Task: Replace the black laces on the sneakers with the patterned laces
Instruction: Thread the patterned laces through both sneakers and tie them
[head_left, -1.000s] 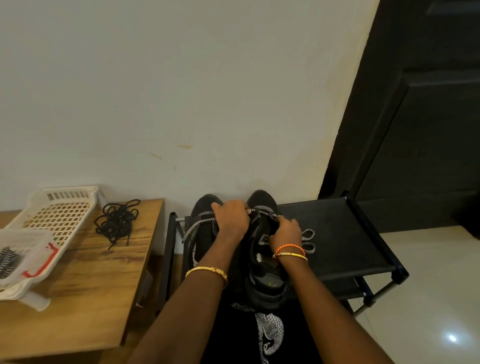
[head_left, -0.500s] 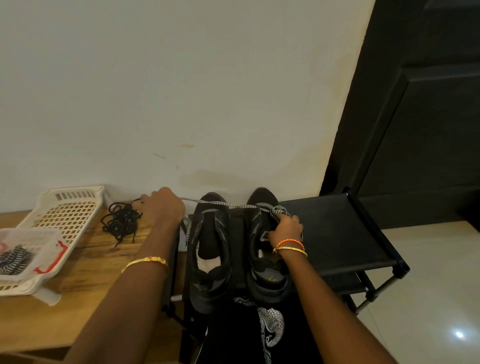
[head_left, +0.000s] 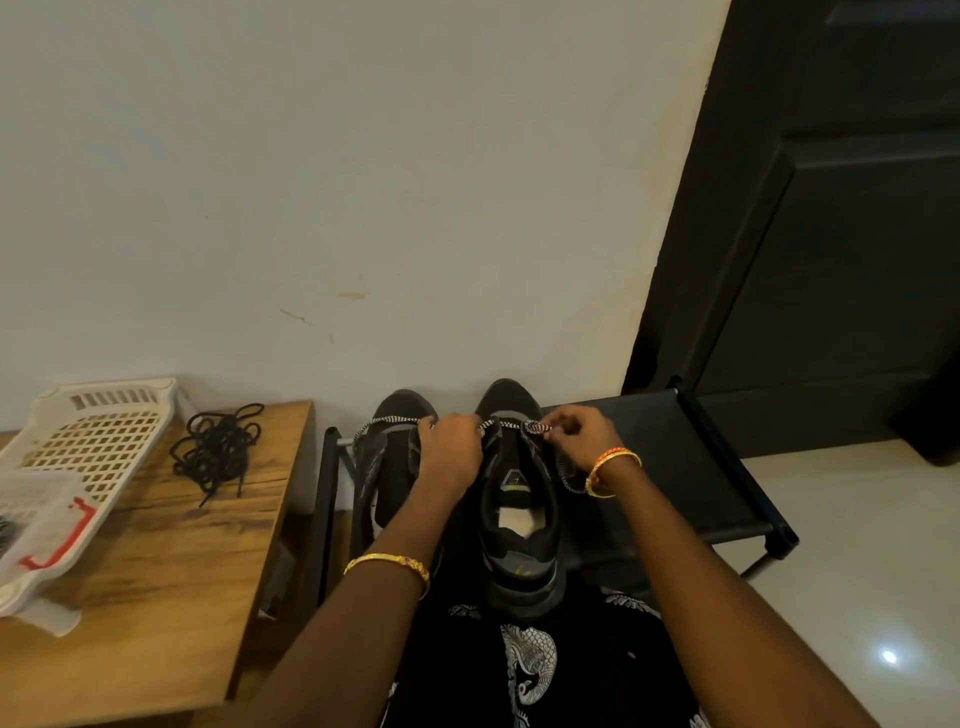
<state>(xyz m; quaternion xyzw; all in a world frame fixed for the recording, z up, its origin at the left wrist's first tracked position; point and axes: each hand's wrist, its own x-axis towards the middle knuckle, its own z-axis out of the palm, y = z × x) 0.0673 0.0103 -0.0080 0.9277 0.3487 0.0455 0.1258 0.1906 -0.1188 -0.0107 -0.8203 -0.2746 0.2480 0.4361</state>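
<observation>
Lower centre: the right-hand black mesh sneaker (head_left: 519, 499) rests on the black fabric shoe rack (head_left: 691, 488). Left hand (head_left: 451, 451) and right hand (head_left: 576, 434) each pinch the black-and-white patterned lace (head_left: 493, 425) across its front eyelets. Best to even both ends before crossing; the removed black laces (head_left: 218, 447) lie on the wooden table (head_left: 156, 561), centre left.

Home entryway, black shoe rack (head_left: 691, 467) against plain wall (head_left: 363, 182), dark door (head_left: 841, 234), tiled floor (head_left: 857, 571)
</observation>
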